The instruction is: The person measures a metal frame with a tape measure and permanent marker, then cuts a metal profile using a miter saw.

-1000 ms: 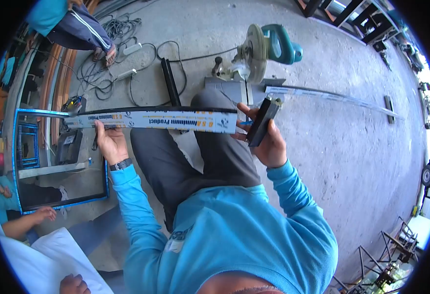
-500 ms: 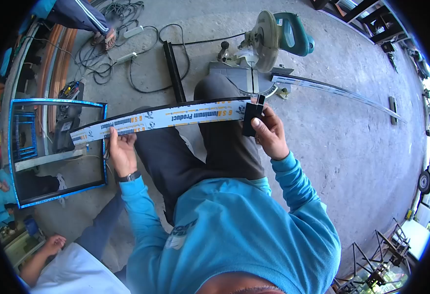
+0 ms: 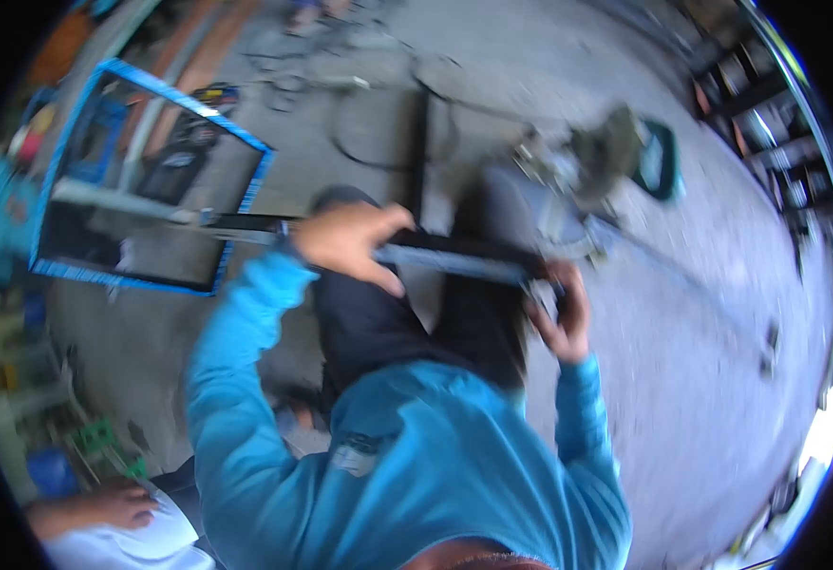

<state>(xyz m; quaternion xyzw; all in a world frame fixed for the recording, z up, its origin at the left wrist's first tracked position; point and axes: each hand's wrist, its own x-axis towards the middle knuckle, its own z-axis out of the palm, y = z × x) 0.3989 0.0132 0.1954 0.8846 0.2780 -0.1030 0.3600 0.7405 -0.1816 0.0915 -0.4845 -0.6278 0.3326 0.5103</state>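
A long aluminium profile (image 3: 459,265) lies across above my thighs, its dark side and a pale film-covered side showing, blurred by motion. My left hand (image 3: 350,242) is over the profile's left part, thumb and fingers spread apart, palm down. At the profile's right end, my right hand (image 3: 566,312) has its fingers curled round a short black piece (image 3: 551,285). Blur hides exactly how that piece meets the profile.
A blue-edged rectangular frame (image 3: 46,218) stands at left. A mitre saw (image 3: 611,157) sits ahead to the right, a long strip (image 3: 682,275) extending from it. Cables (image 3: 340,152) lie on the floor ahead. Another person's hand (image 3: 122,503) is at lower left.
The profile has turned from its printed film side to a darker side and tilted down to the right. My left hand has moved from beneath it to over it. The view has swung and blurred.
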